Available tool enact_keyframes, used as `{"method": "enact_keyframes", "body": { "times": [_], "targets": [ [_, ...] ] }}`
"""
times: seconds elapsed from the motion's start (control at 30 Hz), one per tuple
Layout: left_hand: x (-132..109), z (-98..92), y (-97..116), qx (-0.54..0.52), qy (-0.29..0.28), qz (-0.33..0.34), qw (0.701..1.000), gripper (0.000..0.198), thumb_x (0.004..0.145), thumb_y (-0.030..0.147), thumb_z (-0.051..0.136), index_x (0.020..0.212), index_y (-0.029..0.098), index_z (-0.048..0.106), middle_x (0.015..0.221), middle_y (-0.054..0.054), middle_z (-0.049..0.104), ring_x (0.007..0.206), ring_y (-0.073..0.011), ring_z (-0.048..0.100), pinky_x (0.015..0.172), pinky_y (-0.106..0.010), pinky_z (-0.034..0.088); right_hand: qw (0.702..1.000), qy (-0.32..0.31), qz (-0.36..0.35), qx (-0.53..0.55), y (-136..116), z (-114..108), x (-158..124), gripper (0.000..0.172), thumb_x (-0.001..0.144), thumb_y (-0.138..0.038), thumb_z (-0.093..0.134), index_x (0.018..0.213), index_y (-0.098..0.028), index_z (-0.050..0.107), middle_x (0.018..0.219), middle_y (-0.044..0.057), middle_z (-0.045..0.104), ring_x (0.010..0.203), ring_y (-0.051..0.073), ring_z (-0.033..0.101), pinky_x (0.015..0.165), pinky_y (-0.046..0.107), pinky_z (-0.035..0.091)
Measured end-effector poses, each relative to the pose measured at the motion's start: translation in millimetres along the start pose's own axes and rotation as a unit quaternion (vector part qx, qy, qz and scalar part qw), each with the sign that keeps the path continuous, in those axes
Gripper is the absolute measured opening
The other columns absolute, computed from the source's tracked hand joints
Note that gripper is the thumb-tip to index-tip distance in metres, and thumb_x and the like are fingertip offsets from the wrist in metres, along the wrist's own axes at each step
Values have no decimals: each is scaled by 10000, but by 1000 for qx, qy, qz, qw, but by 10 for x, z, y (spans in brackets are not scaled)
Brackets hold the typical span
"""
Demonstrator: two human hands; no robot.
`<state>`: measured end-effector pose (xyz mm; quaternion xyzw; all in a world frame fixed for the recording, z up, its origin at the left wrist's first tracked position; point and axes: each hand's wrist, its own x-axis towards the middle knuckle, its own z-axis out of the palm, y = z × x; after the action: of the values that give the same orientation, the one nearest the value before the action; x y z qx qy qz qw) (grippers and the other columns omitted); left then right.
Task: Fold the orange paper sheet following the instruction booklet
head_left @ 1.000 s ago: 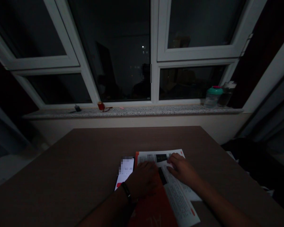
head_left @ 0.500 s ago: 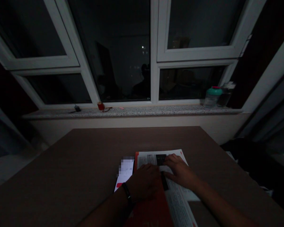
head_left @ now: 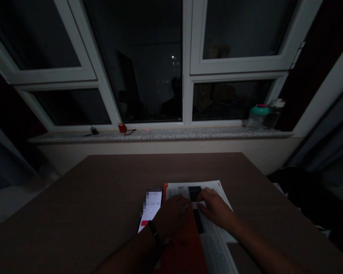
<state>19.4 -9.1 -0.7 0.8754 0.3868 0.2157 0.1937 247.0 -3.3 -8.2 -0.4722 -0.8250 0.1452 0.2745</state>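
Note:
A white printed sheet (head_left: 214,192) lies on a red booklet (head_left: 185,251) on the brown table (head_left: 103,198). My left hand (head_left: 171,217) rests knuckles-up on the red cover, fingers curled against the sheet's left part; a dark band is on its wrist. My right hand (head_left: 215,209) lies flat on the sheet, fingers pointing left toward the left hand. A dark narrow strip (head_left: 199,224) shows between both hands. A lit phone (head_left: 151,211) lies just left of my left hand.
A stone windowsill (head_left: 165,134) runs behind the table under dark windows. On it stand a green-lidded jar (head_left: 257,117), a clear bottle (head_left: 273,113), a small red item (head_left: 121,128) and a small dark object (head_left: 93,131). Dark things lie on the floor at right.
My right hand has slid left along the sheet toward my left hand. The sheet's lower part has shifted slightly. The left hand has barely moved.

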Motion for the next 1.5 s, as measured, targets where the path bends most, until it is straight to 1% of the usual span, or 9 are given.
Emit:
{"method": "enact_keyframes", "body": {
  "times": [0.17, 0.27, 0.5, 0.73, 0.9, 1.03, 1.2, 1.3, 1.5],
  "targets": [
    [26, 31, -20, -16, 2, -47, 999, 65, 920, 167, 562, 964, 189, 604, 982, -32, 621, 902, -190, 585, 797, -288, 435, 1000, 10, -20, 18, -81, 34, -11, 128, 842, -80, 593, 865, -205, 575, 877, 20, 606, 878, 208, 545, 812, 328, 394],
    [31, 59, -31, -18, -3, -62, 998, 98, 867, 110, 586, 925, 188, 596, 940, -20, 625, 880, -185, 583, 767, -275, 424, 1000, 3, -25, 3, -112, 68, -9, 145, 806, -76, 627, 863, -202, 586, 872, 20, 612, 891, 214, 549, 843, 345, 389],
    [20, 121, -45, -24, -1, -25, 999, 66, 906, 136, 582, 894, 191, 616, 926, -19, 628, 890, -184, 581, 776, -275, 410, 998, -34, -41, -15, -198, 75, -12, 147, 808, -113, 650, 908, -221, 646, 920, 15, 637, 957, 220, 567, 978, 424, 332],
    [18, 110, -18, -30, 18, -41, 999, 84, 863, 103, 576, 852, 185, 593, 903, -17, 613, 855, -177, 571, 757, -273, 409, 999, -32, -40, -16, -220, 82, -6, 144, 795, -81, 630, 854, -210, 654, 883, 12, 633, 925, 208, 569, 960, 399, 345],
    [15, 126, -13, -25, 19, -51, 998, 87, 856, 107, 546, 832, 187, 570, 879, -21, 597, 827, -180, 561, 729, -276, 402, 998, -36, -51, -17, -231, 90, -2, 155, 795, -80, 619, 874, -207, 660, 888, 17, 632, 919, 206, 569, 906, 365, 370],
    [16, 121, -2, -34, 35, -41, 998, 93, 832, 99, 558, 799, 187, 553, 858, -18, 578, 815, -178, 554, 718, -271, 395, 998, -36, -51, -22, -253, 80, -1, 141, 799, -88, 611, 865, -204, 658, 879, 24, 628, 910, 212, 564, 874, 363, 373],
    [27, 97, 23, -49, 53, -36, 997, 102, 819, 89, 568, 783, 183, 553, 839, -14, 570, 793, -169, 546, 704, -261, 389, 997, -46, -50, -28, -276, 60, -6, 120, 795, -106, 614, 853, -204, 652, 877, 23, 622, 905, 215, 559, 904, 386, 360],
    [30, 103, 25, -55, 55, -31, 996, 118, 825, 83, 553, 760, 181, 545, 821, -13, 567, 784, -168, 543, 697, -261, 383, 997, -51, -55, -27, -276, 61, -11, 121, 789, -105, 621, 855, -204, 648, 885, 29, 621, 905, 217, 556, 881, 373, 372],
    [36, 114, -2, -84, 58, -54, 993, 103, 820, 94, 562, 762, 178, 558, 809, -5, 579, 759, -161, 544, 671, -255, 379, 996, -42, -74, -34, -239, 89, -25, 109, 823, -120, 622, 884, -210, 633, 905, 35, 607, 916, 221, 542, 910, 402, 371]
  ]
}}
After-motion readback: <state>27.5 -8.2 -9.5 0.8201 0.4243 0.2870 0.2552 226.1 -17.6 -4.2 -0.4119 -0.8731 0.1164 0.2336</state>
